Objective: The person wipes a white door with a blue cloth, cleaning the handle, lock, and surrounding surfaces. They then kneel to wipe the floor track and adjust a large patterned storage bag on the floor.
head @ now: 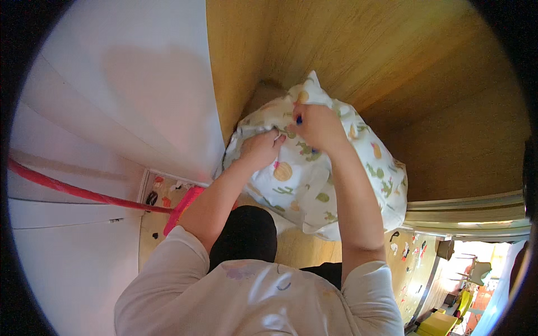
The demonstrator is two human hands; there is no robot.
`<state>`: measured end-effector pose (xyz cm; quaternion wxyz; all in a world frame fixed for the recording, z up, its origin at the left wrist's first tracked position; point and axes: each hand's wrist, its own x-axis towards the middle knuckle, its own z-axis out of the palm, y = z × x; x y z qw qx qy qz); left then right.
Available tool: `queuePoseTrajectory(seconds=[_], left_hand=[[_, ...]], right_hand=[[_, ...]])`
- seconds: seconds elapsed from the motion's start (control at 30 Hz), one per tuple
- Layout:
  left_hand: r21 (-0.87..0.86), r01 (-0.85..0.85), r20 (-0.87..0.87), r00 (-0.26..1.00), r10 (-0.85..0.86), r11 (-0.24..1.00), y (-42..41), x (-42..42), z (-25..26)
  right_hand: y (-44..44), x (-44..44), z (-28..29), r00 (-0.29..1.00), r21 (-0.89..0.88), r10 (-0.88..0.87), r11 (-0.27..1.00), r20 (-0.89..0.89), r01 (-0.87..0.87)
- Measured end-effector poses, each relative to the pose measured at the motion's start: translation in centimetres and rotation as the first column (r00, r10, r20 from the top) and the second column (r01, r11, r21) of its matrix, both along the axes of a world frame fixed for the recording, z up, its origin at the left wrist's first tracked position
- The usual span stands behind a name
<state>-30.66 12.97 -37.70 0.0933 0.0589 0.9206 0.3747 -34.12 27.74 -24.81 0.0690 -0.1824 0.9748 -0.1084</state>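
Observation:
A bulky white cloth (309, 185) printed with cacti, perhaps a bedding cover, is bunched up before me in a corner of wood-grain panels. My left hand (262, 149) rests on its upper left part, with thumb and fingers pinching a fold. My right hand (321, 126) is just to the right and slightly farther away, fingers curled and blurred, above the cloth. A small dark blue thing (299, 120) shows at its fingers, and a second blue bit appears below the palm. What it is cannot be made out.
Left of me leans a broom with a red handle (88, 193) and pink head (183, 208), beside a white panel (168, 105). Scraps litter the floor (403, 273) at both sides. A curtain (466, 210) hangs at right; a chair (479, 273) stands farther off.

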Motion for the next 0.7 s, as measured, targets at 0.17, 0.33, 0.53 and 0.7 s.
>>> queuePoseTrajectory(seconds=[0.17,0.33,0.53,0.7], left_hand=[[0.053,0.076,-0.435,0.899,-0.045,0.996,4.0,2.9,2.0],[0.031,0.063,-0.498,0.866,-0.039,0.998,6.8,3.6,0.4],[0.032,-0.117,-0.573,0.812,0.114,0.993,5.6,1.7,-4.6],[0.103,-0.062,-0.415,0.904,0.099,0.993,4.1,1.7,-3.8]], right_hand=[[2.1,4.7,1.7,0.996,-0.275,-0.068,0.96,-0.056,0.05],[6.8,5.0,-2.9,0.991,-0.489,-0.083,0.863,0.101,0.123],[5.2,2.7,-7.7,0.996,-0.439,0.069,0.898,0.054,-0.039],[5.2,1.8,-8.6,0.995,-0.343,-0.011,0.938,0.101,0.045]])
